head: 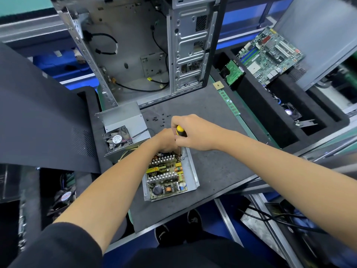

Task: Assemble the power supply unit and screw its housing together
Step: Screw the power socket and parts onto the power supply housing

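Note:
The power supply's lower housing [192, 172] lies on the dark mat, its circuit board [166, 176] with heat sinks and coils exposed. My right hand [191, 132] grips a yellow and black screwdriver [181, 131] held upright, its tip down at the board's far right corner. My left hand [164, 141] rests on the far end of the board beside the screwdriver shaft; its fingers are hidden. The housing cover [125, 120] with its fan [116, 139] lies to the left, joined to the board by wires. Several small black screws [157, 119] lie loose on the mat behind my hands.
An open computer case [139, 47] stands at the back of the mat. A black side panel [38, 113] leans at the left. To the right, foam trays hold a motherboard [270, 53], a hard drive [232, 71] and a small fan [290, 113]. A memory stick [229, 102] lies along the mat's right edge.

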Demonstrator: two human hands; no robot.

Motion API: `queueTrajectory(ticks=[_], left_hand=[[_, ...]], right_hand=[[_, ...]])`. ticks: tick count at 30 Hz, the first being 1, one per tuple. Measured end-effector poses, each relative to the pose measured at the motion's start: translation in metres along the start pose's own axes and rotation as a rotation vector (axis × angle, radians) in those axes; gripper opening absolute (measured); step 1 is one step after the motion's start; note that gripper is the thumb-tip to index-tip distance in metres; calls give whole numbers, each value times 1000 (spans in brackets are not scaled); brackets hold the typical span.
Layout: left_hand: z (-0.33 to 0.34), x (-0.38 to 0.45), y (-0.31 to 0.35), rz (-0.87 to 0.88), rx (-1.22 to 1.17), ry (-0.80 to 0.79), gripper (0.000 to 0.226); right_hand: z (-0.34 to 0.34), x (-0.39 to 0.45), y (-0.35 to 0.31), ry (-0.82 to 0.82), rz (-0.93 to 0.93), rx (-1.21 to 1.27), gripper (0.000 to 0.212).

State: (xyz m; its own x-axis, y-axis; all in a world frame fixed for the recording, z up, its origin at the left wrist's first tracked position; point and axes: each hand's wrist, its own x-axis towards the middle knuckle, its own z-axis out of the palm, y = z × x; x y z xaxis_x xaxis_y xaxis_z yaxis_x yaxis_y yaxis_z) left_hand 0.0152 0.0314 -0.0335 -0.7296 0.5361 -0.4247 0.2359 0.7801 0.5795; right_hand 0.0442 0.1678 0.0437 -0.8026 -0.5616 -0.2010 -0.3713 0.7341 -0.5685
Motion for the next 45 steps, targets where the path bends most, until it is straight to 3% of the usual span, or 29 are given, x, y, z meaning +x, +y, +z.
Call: queueTrajectory(ticks=[18,39,45], left_hand=[[4,3,-4,-23,45,16,12],[5,-2,-1,3,6,61,24],[6,-2,-2,-3,36,53,17]], right_hand=[[6,-3,6,-22,31,30,7],[7,-4,2,-44,5,-43,6],[7,-6,3,-51,15,-35,7]])
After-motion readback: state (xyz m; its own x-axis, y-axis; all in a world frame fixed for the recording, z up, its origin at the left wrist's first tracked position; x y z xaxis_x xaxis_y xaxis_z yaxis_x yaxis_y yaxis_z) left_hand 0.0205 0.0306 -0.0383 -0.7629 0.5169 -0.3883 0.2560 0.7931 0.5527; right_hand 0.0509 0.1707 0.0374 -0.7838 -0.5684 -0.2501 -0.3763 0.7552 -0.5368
